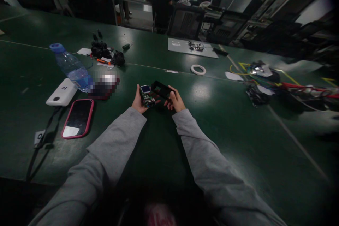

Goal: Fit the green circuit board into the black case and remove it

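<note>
My left hand (137, 103) holds a small circuit board (148, 99) with a little display screen (145, 89) at its upper end. The board rests against the palm, thumb along its left edge. In my right hand (177, 100) is a black plastic case part (162, 90) with a rectangular window, gripped at its right end between thumb and fingers. The case part is tilted, its left end close to the board's right side. Whether the two touch, I cannot tell. Both hands are above the green table (159, 141).
Left of my arms are a pink-edged phone (78, 118), a white power bank (62, 92) with a cable, and a water bottle (72, 67). Black cables (104, 51) and a screwdriver (127, 46) lie farther back. A white tape roll (198, 70) and bundled wires (265, 74) are rightward. People sit beyond.
</note>
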### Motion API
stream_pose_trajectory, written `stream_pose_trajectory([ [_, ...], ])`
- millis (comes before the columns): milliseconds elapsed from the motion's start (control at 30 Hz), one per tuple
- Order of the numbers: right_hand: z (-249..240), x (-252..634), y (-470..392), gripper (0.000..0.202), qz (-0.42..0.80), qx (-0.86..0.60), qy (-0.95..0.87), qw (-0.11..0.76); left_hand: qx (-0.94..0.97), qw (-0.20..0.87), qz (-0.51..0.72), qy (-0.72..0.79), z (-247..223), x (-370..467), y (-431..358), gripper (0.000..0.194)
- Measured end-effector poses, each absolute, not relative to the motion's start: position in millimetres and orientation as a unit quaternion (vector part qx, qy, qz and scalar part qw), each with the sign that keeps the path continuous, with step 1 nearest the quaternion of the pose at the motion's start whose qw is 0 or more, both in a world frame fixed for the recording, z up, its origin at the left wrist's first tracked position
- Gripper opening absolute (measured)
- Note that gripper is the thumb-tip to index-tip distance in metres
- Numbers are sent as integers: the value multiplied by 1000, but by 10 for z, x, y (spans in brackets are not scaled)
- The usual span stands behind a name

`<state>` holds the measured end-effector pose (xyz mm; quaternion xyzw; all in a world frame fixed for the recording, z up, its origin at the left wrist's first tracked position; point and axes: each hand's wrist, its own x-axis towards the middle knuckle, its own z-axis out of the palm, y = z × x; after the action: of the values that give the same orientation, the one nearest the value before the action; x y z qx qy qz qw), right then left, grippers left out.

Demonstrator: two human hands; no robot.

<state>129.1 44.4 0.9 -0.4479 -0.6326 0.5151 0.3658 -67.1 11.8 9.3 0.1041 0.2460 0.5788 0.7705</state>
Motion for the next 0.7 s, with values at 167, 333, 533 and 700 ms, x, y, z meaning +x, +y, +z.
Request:
stream_pose_trajectory([
  [167, -136, 1312, 475, 71, 342, -446, -698, 443, 99, 771, 580, 242, 82, -683, 125, 67],
  [333, -250, 1312, 531, 69, 262, -434, -713, 485, 97, 775, 574, 246, 68, -689, 131, 67],
  [533, -278, 1329, 497, 76, 221, -423, -747, 463, 105, 783, 567, 233, 45, -700, 135, 70],
  [700, -300, 2002, 737, 74, 208, -543, -646, 495, 110, 792, 563, 209, 68, -705, 108, 75],
])
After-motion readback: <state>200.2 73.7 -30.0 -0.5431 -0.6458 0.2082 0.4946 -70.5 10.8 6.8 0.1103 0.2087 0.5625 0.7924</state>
